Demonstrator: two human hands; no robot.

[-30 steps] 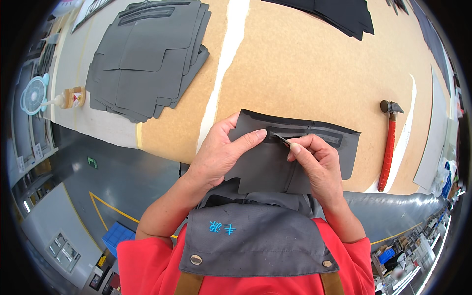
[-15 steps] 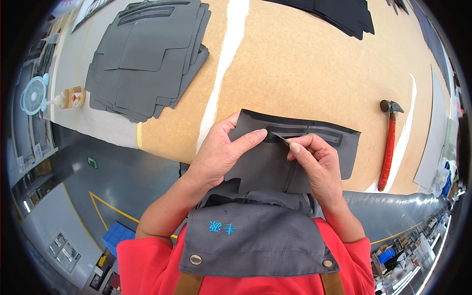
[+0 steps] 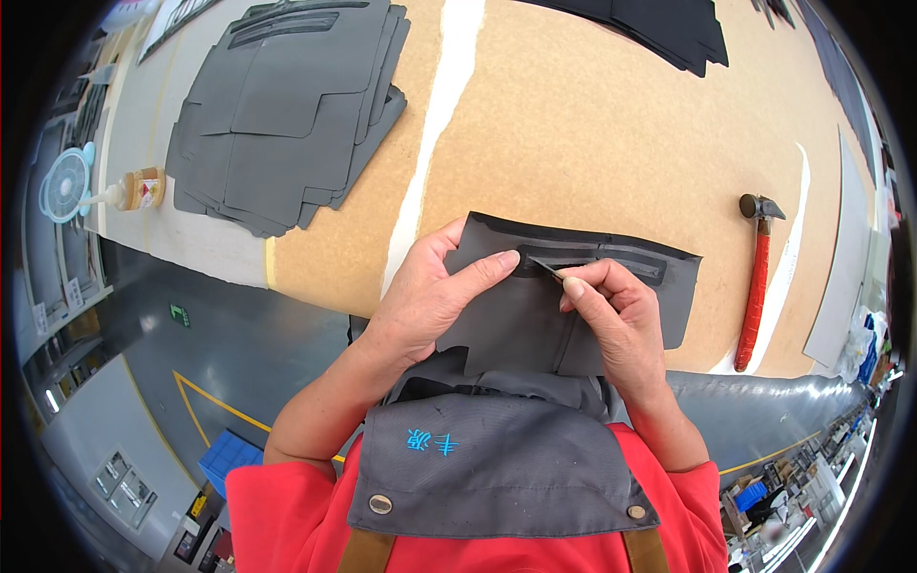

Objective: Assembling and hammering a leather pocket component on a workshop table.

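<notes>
A dark grey sheet panel [image 3: 511,320] lies at the table's near edge, partly over my lap, with a black strip along its far edge and a long narrow slot [image 3: 630,267] framed in black below it. My left hand [image 3: 435,291] grips the panel's left side, thumb on top by the slot's left end and the other fingers underneath. Between thumb and fingertips, my right hand [image 3: 616,310] pinches a thin pointed metal tool [image 3: 546,268]. Its tip touches the slot's left end, close to my left thumb. Whether it is tweezers or a pick cannot be made out.
A stack of similar grey panels [image 3: 277,134] lies at the far left, beside a bottle of amber liquid [image 3: 143,189] and a light-blue round fan [image 3: 67,184]. Black pieces [image 3: 659,29] lie at the back. A red-handled hammer [image 3: 755,286] rests on the right of the brown tabletop [image 3: 592,143].
</notes>
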